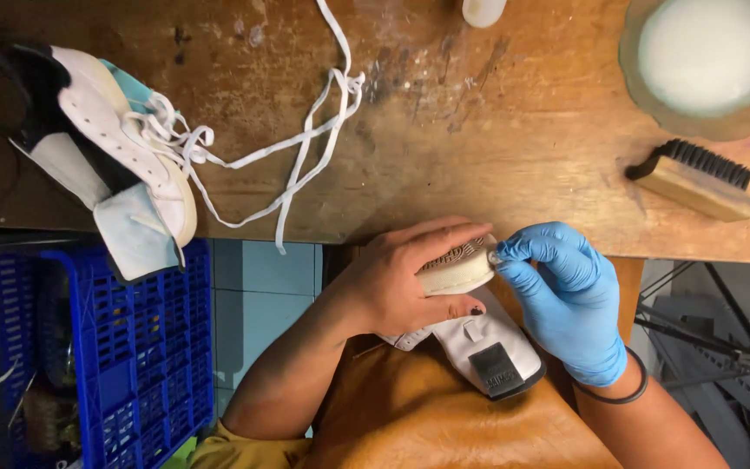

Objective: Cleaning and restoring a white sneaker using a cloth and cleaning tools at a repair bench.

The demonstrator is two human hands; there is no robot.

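Note:
My bare left hand [405, 278] grips a white sneaker [479, 343] held sole-up over my lap, fingers wrapped over its toe end. The cream sole with a patterned tread shows at the toe, and a black heel tab points toward me. My right hand [566, 295], in a blue glove, pinches a small pale object against the sole's toe edge; what it is cannot be made out.
A second white sneaker [106, 148] lies on the wooden table [444, 148] at the left, its loose white laces [305, 148] trailing across. A wooden brush with black bristles [696, 178] and a bowl of white liquid [709, 56] sit at the right. A blue plastic crate [132, 347] stands below left.

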